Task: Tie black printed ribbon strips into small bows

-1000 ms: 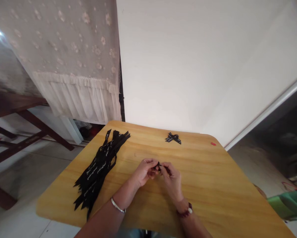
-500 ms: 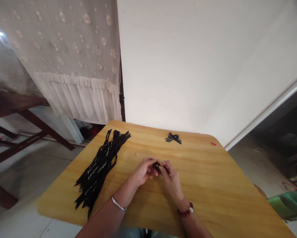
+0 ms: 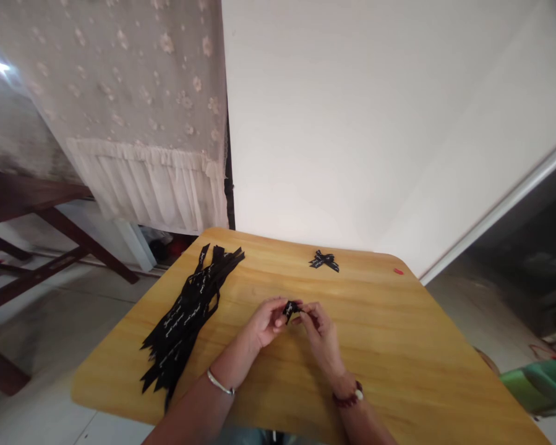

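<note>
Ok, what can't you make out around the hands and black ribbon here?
Head view:
Ribbon piece: its middle hidden by the left hand and right hand.
Ribbon pile lettering: too small to read.
Red mark: too small to identify.
Green object: cut off by the right edge.

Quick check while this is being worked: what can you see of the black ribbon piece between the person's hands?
The black ribbon piece is small and bunched into a tight, gathered shape, with a dark, slightly glossy, fabric look. It is pinched between the fingers of the left hand and the right hand, above the yellow wood-grain table. The fingers hide part of it, so its exact folds cannot be told, and any lettering is too small to read.
</note>
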{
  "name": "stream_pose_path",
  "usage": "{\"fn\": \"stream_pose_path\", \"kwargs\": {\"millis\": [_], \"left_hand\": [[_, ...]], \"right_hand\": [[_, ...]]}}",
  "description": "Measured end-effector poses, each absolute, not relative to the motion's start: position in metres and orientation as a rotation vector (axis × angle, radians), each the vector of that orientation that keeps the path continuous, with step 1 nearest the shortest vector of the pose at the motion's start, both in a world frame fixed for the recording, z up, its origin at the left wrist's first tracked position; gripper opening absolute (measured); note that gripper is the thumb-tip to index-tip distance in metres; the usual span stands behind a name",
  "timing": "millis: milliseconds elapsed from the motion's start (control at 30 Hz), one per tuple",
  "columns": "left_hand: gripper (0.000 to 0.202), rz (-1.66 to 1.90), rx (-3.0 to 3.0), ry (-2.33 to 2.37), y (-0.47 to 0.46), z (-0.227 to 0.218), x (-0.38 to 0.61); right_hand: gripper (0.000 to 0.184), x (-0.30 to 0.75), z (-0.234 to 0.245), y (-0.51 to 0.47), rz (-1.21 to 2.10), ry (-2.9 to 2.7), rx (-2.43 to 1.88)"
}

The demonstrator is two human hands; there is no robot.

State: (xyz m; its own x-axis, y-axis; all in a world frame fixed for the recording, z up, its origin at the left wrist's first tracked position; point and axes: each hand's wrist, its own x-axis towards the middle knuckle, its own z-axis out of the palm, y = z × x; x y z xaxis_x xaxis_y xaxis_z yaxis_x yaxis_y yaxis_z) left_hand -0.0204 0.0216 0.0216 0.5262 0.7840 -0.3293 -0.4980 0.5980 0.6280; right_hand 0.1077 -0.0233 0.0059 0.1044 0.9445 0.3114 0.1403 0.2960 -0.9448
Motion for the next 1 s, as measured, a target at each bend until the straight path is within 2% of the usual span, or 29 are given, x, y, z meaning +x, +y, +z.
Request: {"fn": "stream_pose_path", "kwargs": {"millis": [200, 400, 467, 567, 767, 900, 1000], "left_hand": [[0.011, 0.775, 0.638, 0.671, 0.018, 0.025, -0.02], [0.012, 0.728, 0.635, 0.793, 0.021, 0.014, -0.017], [0.014, 0.731, 0.706, 0.771, 0.02, 0.011, -0.015], [0.015, 0.807, 0.84, 0.814, 0.02, 0.009, -0.012], [0.018, 1.205, 1.08, 0.934, 0.02, 0.022, -0.016], [0.034, 0.99, 1.264, 0.875, 0.018, 0.026, -0.017], [0.035, 0.883, 1.284, 0.879, 0.017, 0.021, -0.011]], "right_hand": [[0.01, 0.108, 0.005, -0.019, 0.8, -1.184, -1.163], [0.02, 0.115, 0.004, -0.01, 1.37, -0.695, -1.081], [0.021, 0.117, 0.004, -0.009, 1.461, -0.606, -1.071], [0.018, 0.12, 0.001, -0.007, 1.444, -0.599, -1.062], [0.015, 0.123, -0.005, -0.005, 1.37, -0.645, -1.054], [0.016, 0.124, -0.003, -0.004, 1.394, -0.613, -1.019], [0.019, 0.124, -0.001, -0.005, 1.411, -0.568, -0.986]]}}
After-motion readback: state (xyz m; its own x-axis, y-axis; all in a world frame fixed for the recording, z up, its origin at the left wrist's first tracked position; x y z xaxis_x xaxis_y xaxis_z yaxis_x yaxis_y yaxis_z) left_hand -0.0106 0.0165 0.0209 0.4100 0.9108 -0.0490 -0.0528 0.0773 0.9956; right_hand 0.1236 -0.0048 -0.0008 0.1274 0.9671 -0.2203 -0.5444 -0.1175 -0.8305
